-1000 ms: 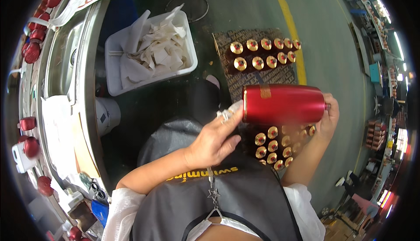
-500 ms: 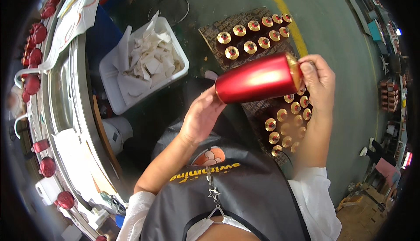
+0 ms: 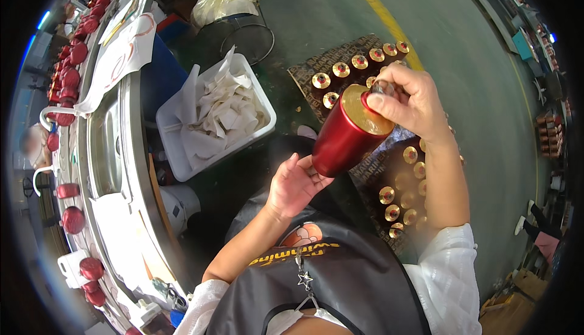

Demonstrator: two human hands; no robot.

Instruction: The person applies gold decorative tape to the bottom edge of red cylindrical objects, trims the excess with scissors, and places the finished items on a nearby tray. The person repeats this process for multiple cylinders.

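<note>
A shiny red metallic canister (image 3: pixel 344 143) with a gold end hangs tilted in front of my apron, its gold end up and toward the right. My right hand (image 3: pixel 409 99) is closed around the small dark stem (image 3: pixel 381 87) on the gold end. Beside the lower end, my left hand (image 3: pixel 293 186) is turned palm up with its fingers apart. Its fingertips meet the canister's bottom rim, partly hidden behind it. Similar canisters (image 3: pixel 341 70) with gold tops stand in rows on a printed brown sheet (image 3: pixel 302 79) on the floor, some of them behind my right arm.
A white tub (image 3: pixel 168 129) of crumpled whitish sheets (image 3: pixel 234 105) is on the left. Past it runs a metal-edged workbench (image 3: pixel 131 152) with red rounded pieces (image 3: pixel 73 220) along its far side. A wire-framed stool (image 3: pixel 267 43) stands ahead; a yellow line (image 3: pixel 378 8) crosses the green floor.
The canister has swung from nearly level to steeply tilted, its plain end down. My right hand has moved left onto the stem. My left hand has opened palm up below. The view has shifted slightly.
</note>
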